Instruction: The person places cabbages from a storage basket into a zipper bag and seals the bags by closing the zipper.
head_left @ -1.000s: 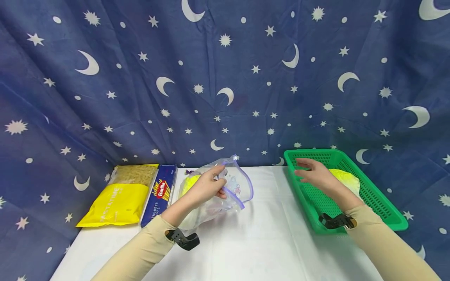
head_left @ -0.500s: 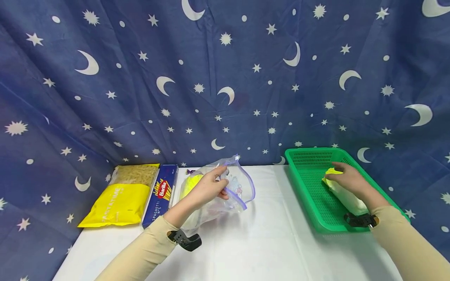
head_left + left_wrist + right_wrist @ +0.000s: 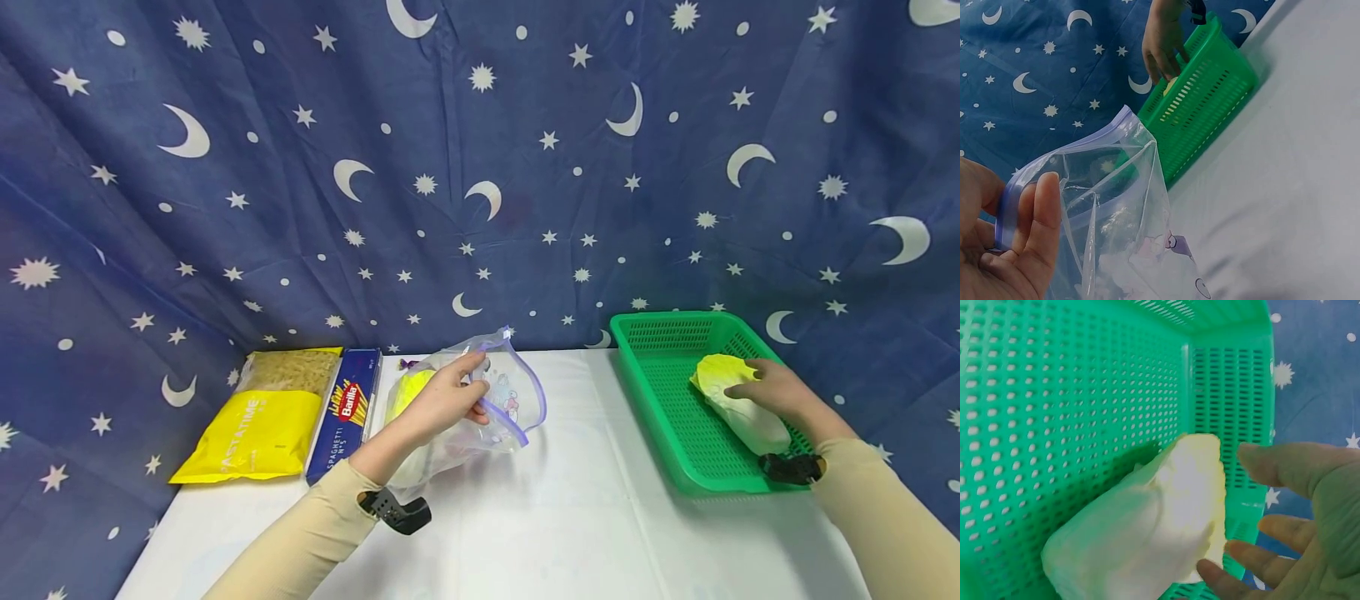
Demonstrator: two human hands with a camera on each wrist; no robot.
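Note:
My left hand [image 3: 450,400] pinches the purple zip edge of a clear zip bag [image 3: 1110,231], whose mouth gapes to the right. Through the plastic shows a bright yellow and pale thing [image 3: 407,390], partly covered by the hand. A napa cabbage [image 3: 738,408], yellow and frilled at the leafy end and white at the base, lies inside a green basket [image 3: 667,433]. Over its right side hovers my right hand [image 3: 776,392], fingers spread. In the right wrist view the fingertips [image 3: 1210,572] are right at the leafy edge of the cabbage, with the thumb apart.
At the left lie a yellow pasta packet [image 3: 270,429] and a blue spaghetti box [image 3: 343,417]. A small purple wrapped item [image 3: 407,364] peeks out behind the bag. The white table [image 3: 570,500] ends at a blue star-and-moon curtain [image 3: 525,167].
My right hand has moved right, from the basket's left part to the cabbage's right side. The left hand keeps its pinch on the bag and has barely moved.

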